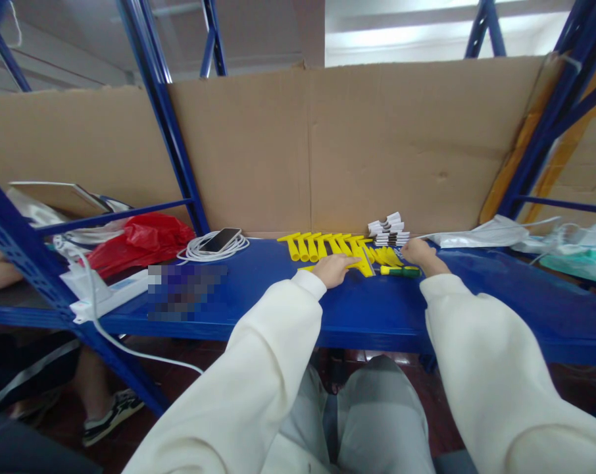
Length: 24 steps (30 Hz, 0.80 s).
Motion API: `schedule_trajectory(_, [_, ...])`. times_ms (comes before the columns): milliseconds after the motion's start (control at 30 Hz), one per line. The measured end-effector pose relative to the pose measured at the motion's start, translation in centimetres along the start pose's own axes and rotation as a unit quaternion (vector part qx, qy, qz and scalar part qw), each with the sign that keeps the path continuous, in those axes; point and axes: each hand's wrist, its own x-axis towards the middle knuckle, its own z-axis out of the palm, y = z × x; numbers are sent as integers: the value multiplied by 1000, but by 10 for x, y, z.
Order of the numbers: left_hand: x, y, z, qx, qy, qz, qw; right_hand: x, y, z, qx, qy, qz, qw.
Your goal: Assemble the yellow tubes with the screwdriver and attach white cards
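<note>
I have the yellow T-shaped tool (366, 267) midway between the blue shelf's (278, 296) front and back edges, my left hand (333, 270) curled over its handle, fingers closed on it. I read the step as steadying this one while my right hand (423, 255) works by the small yellow pieces (384, 255); that calls for a firm left hold. My right fingers are bunched; I cannot tell whether they pinch anything. A screwdriver (400, 270) lies just in front; more yellow tools (309, 247) line the back edge.
</note>
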Motion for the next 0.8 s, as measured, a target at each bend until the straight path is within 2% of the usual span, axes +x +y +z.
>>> schedule_trajectory(100, [0, 0, -1, 4, 0, 9, 1000, -6, -16, -4, 71, -11, -69, 995])
schedule_trajectory(233, [0, 1, -3, 6, 0, 10, 1000, -16, -41, 3, 201, -29, -196, 959])
schedule_trajectory(333, [0, 2, -4, 13, -4, 6, 1000, -21, -52, 13, 238, -46, -253, 937])
schedule_trajectory(533, [0, 2, -2, 21, -5, 12, 1000, -24, -56, 24, 242, -48, -270, 931])
schedule_trajectory(800, [0, 2, -1, 19, 0, 10, 1000, -29, -57, 23, 238, -61, -258, 934])
